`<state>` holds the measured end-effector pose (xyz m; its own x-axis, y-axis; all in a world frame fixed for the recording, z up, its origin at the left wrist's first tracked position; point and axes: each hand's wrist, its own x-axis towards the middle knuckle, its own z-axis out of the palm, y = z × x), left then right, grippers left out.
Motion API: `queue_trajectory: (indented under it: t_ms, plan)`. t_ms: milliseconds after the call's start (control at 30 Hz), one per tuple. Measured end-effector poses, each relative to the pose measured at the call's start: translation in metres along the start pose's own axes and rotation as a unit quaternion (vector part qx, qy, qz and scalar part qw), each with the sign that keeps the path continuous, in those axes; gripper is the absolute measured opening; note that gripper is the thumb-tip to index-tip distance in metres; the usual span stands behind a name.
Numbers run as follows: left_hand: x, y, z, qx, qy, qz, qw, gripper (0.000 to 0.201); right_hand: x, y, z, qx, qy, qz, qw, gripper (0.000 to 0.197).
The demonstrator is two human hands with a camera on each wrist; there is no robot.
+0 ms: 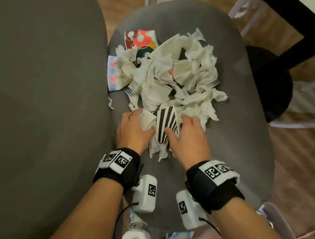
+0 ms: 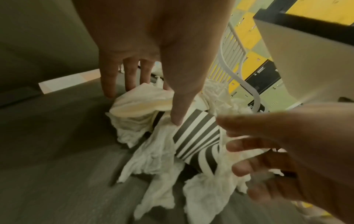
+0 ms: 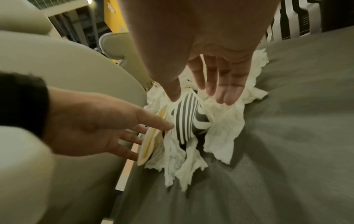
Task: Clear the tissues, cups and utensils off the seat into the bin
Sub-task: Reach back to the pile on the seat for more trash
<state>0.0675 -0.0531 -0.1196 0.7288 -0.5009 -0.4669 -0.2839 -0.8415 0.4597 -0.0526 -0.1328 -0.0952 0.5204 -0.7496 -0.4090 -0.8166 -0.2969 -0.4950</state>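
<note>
Left hand (image 1: 132, 131): fingers pinch cream cup (image 1: 147, 120).
Right hand (image 1: 188, 137): fingers apart, thumb on striped cup (image 1: 167, 122).
Seat (image 1: 232, 142): tissues (image 1: 153, 89) heaped.

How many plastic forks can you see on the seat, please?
2. The right fork pokes out of the tissues on the pile's right side; the left fork at its near-left edge. More may be buried.

Striped cup (image 1: 167, 122) half buried in tissues (image 1: 193, 62); left hand (image 1: 132, 130) partly hidden behind crumpled cup (image 1: 147, 120); wrist views blurred.
</note>
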Motion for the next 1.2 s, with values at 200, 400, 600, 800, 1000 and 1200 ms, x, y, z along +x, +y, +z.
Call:
queue_trajectory:
  t_ms: [200,400,600,800,1000,1200]
  plan:
    - [-0.004,-0.001,-0.001,-0.073,0.033,-0.045,0.996,0.062,0.022,-0.005,0.014,0.017,-0.012,0.046,0.999,0.031]
    - [-0.005,0.013,-0.009,-0.133,0.076,-0.069,0.986,0.074,0.010,0.012,0.003,0.216,0.040,0.084,0.972,0.018]
    - [-0.013,0.037,-0.017,-0.128,0.100,0.000,0.987,0.077,-0.024,0.049,-0.024,0.329,0.077,0.090,0.937,0.009]
    - [-0.054,0.073,0.002,-0.110,0.043,0.107,0.987,0.054,-0.073,0.114,-0.049,0.361,0.172,0.148,0.904,0.008]
    - [-0.137,0.113,0.069,-0.106,-0.107,0.229,0.962,0.028,-0.146,0.195,-0.047,0.384,0.274,0.240,0.848,0.011]
    - [-0.204,0.131,0.157,-0.055,-0.219,0.246,0.943,0.014,-0.212,0.269,-0.036,0.396,0.317,0.315,0.802,0.017]
